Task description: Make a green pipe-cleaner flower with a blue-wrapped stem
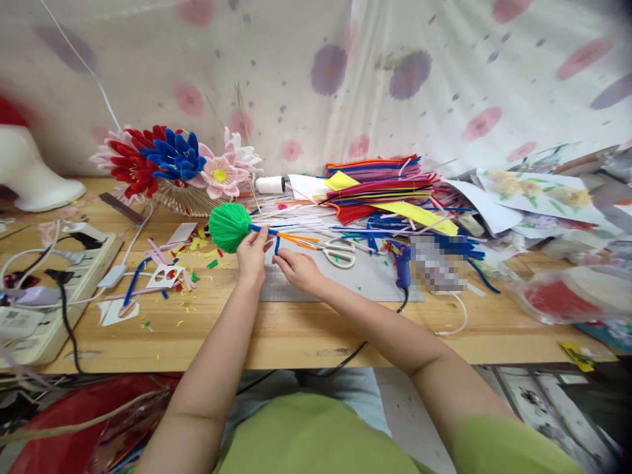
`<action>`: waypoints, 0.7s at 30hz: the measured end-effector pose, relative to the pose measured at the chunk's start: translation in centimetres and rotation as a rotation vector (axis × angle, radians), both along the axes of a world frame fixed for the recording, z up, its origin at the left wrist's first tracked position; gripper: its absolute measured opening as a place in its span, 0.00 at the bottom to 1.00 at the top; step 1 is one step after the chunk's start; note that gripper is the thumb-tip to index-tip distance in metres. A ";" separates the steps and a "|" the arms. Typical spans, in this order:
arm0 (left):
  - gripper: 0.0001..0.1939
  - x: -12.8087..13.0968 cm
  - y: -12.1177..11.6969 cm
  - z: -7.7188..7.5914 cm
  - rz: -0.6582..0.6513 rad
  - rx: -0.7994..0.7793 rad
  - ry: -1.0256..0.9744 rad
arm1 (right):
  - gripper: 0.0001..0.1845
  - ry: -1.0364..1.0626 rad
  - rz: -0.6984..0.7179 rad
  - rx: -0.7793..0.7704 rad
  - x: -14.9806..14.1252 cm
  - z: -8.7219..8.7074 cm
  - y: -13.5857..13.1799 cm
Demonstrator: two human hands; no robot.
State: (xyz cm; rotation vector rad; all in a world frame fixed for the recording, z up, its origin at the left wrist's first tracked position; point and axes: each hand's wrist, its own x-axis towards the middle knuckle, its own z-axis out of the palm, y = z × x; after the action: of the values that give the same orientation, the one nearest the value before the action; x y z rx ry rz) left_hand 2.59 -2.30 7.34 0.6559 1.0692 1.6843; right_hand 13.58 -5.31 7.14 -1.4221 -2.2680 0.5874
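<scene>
Soft, bright light is spreading evenly over the white, blossom-printed curtain [276,85] and the pale wooden tabletop [172,342]; shadows are falling faintly; gloom is gathering beneath; the clear plastic package with red contents [567,299] is stretching and blurring towards the right edge; blocky pixels are masking something beside the blue plastic glue gun [403,266].

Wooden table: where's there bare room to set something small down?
The wooden table shows bare wood between the left forearm and right forearm, nearer than the grey mat, and between the white cable and clear plastic package. It's crowded behind the mat with bundled fuzzy stems, and leftward with paper scraps and the power strip.
</scene>
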 end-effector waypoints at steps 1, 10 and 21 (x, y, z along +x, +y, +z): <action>0.16 -0.1 -0.2 0.0 -0.048 -0.014 -0.009 | 0.16 -0.034 -0.013 -0.003 0.1 0.1 0.0; 0.18 -0.1 -0.8 0.2 -0.124 -0.048 0.050 | 0.17 -0.246 -0.069 0.021 1.1 0.6 0.5; 0.11 0.9 0.6 -2.4 0.099 0.064 0.158 | 0.16 -0.166 0.002 0.067 2.0 1.9 1.1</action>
State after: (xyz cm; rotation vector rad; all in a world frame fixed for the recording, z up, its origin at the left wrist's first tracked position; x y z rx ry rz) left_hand 3.53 -1.71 4.97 0.7994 1.1790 1.7809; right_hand 15.60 -4.20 9.07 -1.4849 -2.3924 0.4034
